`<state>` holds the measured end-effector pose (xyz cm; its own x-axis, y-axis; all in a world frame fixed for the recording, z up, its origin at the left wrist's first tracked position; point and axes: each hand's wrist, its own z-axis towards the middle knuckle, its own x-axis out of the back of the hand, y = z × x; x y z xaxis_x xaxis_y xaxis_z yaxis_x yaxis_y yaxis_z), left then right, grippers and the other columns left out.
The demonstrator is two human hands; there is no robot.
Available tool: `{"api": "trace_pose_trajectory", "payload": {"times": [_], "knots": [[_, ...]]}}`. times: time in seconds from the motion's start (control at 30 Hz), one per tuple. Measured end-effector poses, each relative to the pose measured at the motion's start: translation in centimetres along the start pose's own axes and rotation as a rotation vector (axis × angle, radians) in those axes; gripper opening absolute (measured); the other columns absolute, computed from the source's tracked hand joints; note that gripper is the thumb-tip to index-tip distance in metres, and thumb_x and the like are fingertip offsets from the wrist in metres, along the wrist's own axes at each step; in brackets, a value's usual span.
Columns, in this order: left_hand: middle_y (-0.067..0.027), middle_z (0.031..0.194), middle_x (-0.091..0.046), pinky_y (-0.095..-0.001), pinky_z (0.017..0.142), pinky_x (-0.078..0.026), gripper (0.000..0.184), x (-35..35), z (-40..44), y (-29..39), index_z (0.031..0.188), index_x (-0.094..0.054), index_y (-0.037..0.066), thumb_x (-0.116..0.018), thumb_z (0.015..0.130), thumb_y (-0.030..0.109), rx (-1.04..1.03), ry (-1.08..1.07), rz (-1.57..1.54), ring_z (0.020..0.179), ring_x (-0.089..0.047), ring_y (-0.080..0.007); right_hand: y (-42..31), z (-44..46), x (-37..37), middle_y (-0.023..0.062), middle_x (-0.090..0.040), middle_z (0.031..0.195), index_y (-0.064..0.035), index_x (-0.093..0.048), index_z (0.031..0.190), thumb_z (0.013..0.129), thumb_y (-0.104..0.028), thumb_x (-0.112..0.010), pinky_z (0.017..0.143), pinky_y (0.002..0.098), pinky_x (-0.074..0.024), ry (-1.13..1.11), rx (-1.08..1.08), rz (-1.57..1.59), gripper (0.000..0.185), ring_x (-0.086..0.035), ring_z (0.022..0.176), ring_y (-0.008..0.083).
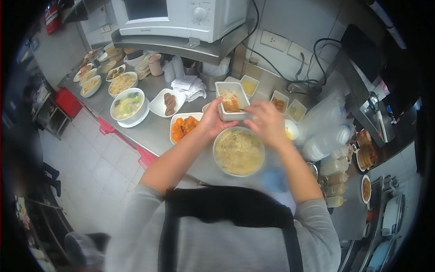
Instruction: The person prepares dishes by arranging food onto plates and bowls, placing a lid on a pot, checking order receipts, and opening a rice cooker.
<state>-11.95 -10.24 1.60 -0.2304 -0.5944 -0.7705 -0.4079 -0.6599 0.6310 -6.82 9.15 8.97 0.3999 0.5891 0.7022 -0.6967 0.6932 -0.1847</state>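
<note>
My left hand [215,119] is closed around a white rectangular container [245,115] with orange-brown bits of food at the bottom, tilted toward me. From the right, my right hand [267,121] pinches a thin brownish utensil [233,109] that reaches into this container; its tip is hard to make out. Just below both hands stands a large round bowl [239,152] filled with pale yellow-green food in liquid. A white dish of orange food pieces [183,128] lies left of my left wrist. Beside my right hand is a small white bowl [291,129] with something yellow in it.
Behind the hands are small square containers [248,85] of toppings. Leftward stand a soup bowl [128,107], a dish of sliced meat [168,104] and several noodle bowls [123,84]. A microwave [181,20] sits on an overhead shelf. Squeeze bottles [336,178] and plastic bags [326,122] crowd the right.
</note>
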Motion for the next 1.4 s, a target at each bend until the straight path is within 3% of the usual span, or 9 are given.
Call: {"api": "trace_pose_trajectory", "payload": {"times": [0.23, 0.43, 0.57, 0.63, 0.93, 1.1, 1.2, 1.27, 1.4], "knots": [[-0.0165, 0.13, -0.043, -0.0469, 0.087, -0.047, 0.064, -0.3, 4.7, -2.4, 0.134, -0.033, 0.01, -0.048, 0.087, 0.05, 0.278, 0.134, 0.346, 0.113, -0.048, -0.0337, 5.9, -2.8, -1.6, 0.0012, -0.057, 0.087, -0.0111, -0.062, 0.081, 0.067, -0.015, -0.068, 0.069, 0.0348, -0.0467, -0.208, 0.074, -0.24, 0.016, -0.054, 0.084, 0.0228], [-0.0137, 0.137, -0.035, -0.0344, 0.083, -0.046, 0.066, 5.3, -1.2, 5.6, 0.135, -0.036, 0.009, -0.063, 0.082, 0.036, -0.375, 0.446, 0.941, 0.115, -0.045, -0.0247, 11.3, -4.1, -6.2, 0.0057, -0.058, 0.088, -0.0094, -0.062, 0.08, 0.07, -0.012, -0.063, 0.067, 0.0371, -0.0482, -0.24, -0.173, -0.307, 0.011, -0.055, 0.084, 0.027], [-0.0167, 0.092, -0.063, -0.0337, 0.075, -0.048, 0.031, 26.5, -3.8, 9.0, 0.106, -0.056, -0.004, -0.057, 0.082, 0.016, -0.757, 1.021, 1.18, 0.087, -0.061, -0.0227, 16.8, -5.0, -11.5, 0.0157, -0.06, 0.09, -0.0023, -0.06, 0.087, 0.071, -0.011, -0.057, 0.068, 0.0396, -0.05, -0.381, -0.404, -0.459, 0.019, -0.061, 0.081, 0.029], [-0.0107, 0.068, -0.059, -0.0309, 0.048, -0.047, 0.029, 23.7, -7.1, 9.5, 0.096, -0.053, 0.001, -0.056, 0.085, 0.027, -0.396, 1.078, 0.894, 0.05, -0.055, -0.0203, 19.2, -5.1, -13.6, 0.0147, -0.061, 0.092, -0.0019, -0.061, 0.091, 0.073, -0.011, -0.055, 0.068, 0.0394, -0.0511, -0.299, -0.33, -0.479, 0.022, -0.062, 0.083, 0.0288], [-0.0193, 0.093, -0.059, -0.0359, 0.061, -0.056, 0.029, 30.8, -1.8, 8.1, 0.116, -0.038, 0.0, -0.037, 0.092, 0.017, -0.149, 0.765, 0.421, 0.07, -0.062, -0.0272, 17.4, -1.2, -9.3, 0.0114, -0.061, 0.095, -0.0037, -0.062, 0.092, 0.075, -0.011, -0.054, 0.063, 0.0401, -0.0525, -0.433, -0.586, -0.456, 0.02, -0.063, 0.08, 0.0294], [-0.0169, 0.093, -0.058, -0.0343, 0.058, -0.057, 0.031, 30.5, -1.2, 9.6, 0.114, -0.043, -0.003, -0.035, 0.086, 0.009, -0.348, 0.707, 0.426, 0.069, -0.062, -0.0266, 14.7, -2.8, -7.9, 0.0124, -0.06, 0.094, -0.0046, -0.061, 0.096, 0.077, -0.016, -0.057, 0.063, 0.0417, -0.0517, -0.036, -0.408, -0.221, 0.023, -0.062, 0.08, 0.0303], [-0.017, 0.088, -0.059, -0.0337, 0.055, -0.056, 0.031, 33.5, -1.9, 12.2, 0.113, -0.043, -0.002, -0.038, 0.085, 0.011, -0.446, 0.678, 1.008, 0.065, -0.062, -0.0249, 9.6, -2.7, -5.7, 0.0125, -0.061, 0.098, -0.0039, -0.061, 0.101, 0.08, -0.019, -0.059, 0.065, 0.0385, -0.0522, -0.077, -0.378, 0.008, 0.026, -0.062, 0.081, 0.0288], [-0.0169, 0.082, -0.061, -0.0325, 0.054, -0.055, 0.032, 18.7, -5.9, 12.5, 0.112, -0.044, -0.002, -0.04, 0.084, 0.012, -0.314, 0.705, 0.696, 0.06, -0.061, -0.024, 5.7, -2.0, -4.3, 0.0112, -0.062, 0.099, -0.0035, -0.061, 0.104, 0.084, -0.021, -0.058, 0.066, 0.0344, -0.0528, -0.105, -0.315, 0.228, 0.027, -0.063, 0.082, 0.0247], [-0.0177, 0.081, -0.062, -0.033, 0.053, -0.055, 0.032, 12.3, -9.7, 11.8, 0.111, -0.044, -0.002, -0.042, 0.083, 0.013, -0.286, 0.558, 0.612, 0.057, -0.062, -0.0247, 1.0, -1.1, -7.0, 0.0098, -0.055, 0.113, -0.0079, -0.043, 0.129, 0.091, -0.024, -0.054, 0.074, 0.0294, -0.0516, -0.315, -0.658, 1.308, 0.042, -0.061, 0.087, 0.0165]]}}
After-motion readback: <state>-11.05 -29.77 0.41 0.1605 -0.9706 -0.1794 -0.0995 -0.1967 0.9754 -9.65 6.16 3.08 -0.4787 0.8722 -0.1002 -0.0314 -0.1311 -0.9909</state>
